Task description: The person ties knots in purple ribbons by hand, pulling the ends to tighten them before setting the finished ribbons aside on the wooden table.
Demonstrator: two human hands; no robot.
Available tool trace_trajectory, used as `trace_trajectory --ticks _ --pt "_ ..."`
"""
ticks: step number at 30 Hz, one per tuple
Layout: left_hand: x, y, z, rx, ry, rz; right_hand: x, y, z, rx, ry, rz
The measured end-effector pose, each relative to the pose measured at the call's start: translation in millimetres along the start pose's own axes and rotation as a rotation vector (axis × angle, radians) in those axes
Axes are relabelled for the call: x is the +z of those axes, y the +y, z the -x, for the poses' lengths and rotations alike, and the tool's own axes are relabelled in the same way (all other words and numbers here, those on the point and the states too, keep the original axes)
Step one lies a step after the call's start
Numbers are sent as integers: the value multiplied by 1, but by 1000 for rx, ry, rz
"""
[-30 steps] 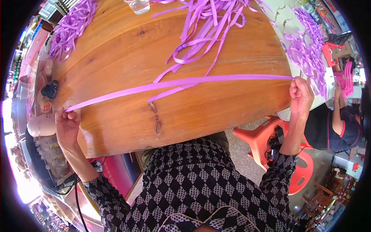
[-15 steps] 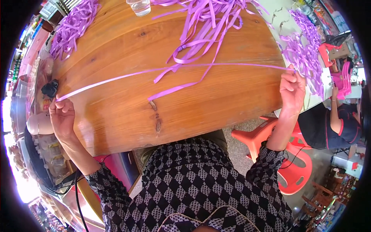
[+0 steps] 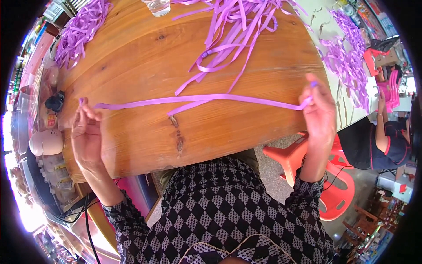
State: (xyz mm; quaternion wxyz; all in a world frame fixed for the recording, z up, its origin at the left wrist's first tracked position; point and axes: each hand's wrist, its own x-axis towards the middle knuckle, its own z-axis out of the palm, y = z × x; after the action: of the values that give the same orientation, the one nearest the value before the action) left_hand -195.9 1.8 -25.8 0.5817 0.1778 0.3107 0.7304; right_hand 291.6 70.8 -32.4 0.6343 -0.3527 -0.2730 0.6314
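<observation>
Left hand [image 3: 88, 136] is pinching one end of a long purple ribbon strip [image 3: 198, 100] at the left edge of the wooden table [image 3: 246, 127], fingers curled in on it. Right hand [image 3: 320, 115] has the other end pinched up between thumb and fingertips at the right edge, w/ a bit of the tail poking out above the fingers. So the strip runs flat across the tabletop between both hands, pulled fairly straight, resting on the wood in the middle.

Imo this stuff is super light, thin and floppy, prob a bit slick, no stiffness at all, so it'll twist or slip if held loose. Best grip looks like right at the ends, like now, pinch not fist.

Further out: a tangled bunch of loose ribbon strips [image 3: 237, 31] at the top center, w/ a few tails trailing down to cross the held strip. Another heap of ribbon [image 3: 81, 31] top left, more spread over a pale surface [image 3: 351, 66] on the right. Clear cup [image 3: 157, 6] at the top is cut off by the frame. Small black object [image 3: 56, 102] by the left edge, can't tell what it is. Red plastic stool [image 3: 325, 176] below the right arm, partly hidden. Another person's arm [image 3: 381, 132] far right, mostly cropped
</observation>
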Motion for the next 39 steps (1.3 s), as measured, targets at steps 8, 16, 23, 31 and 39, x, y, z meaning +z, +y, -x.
trace_trajectory --ticks 8,16,23,31,39 --pt "108 -94 33 -144 -141 -301 88 42 24 203 -423 366" --pt "118 -106 38 -128 -111 -428 93 56 31 350 -479 325" --pt "144 -121 43 -318 -236 -644 102 60 29 403 -599 337" --pt "132 -133 47 -302 -292 -717 99 69 27 514 -556 253" --pt "128 -135 47 -117 -275 -959 105 65 29 417 -659 381"
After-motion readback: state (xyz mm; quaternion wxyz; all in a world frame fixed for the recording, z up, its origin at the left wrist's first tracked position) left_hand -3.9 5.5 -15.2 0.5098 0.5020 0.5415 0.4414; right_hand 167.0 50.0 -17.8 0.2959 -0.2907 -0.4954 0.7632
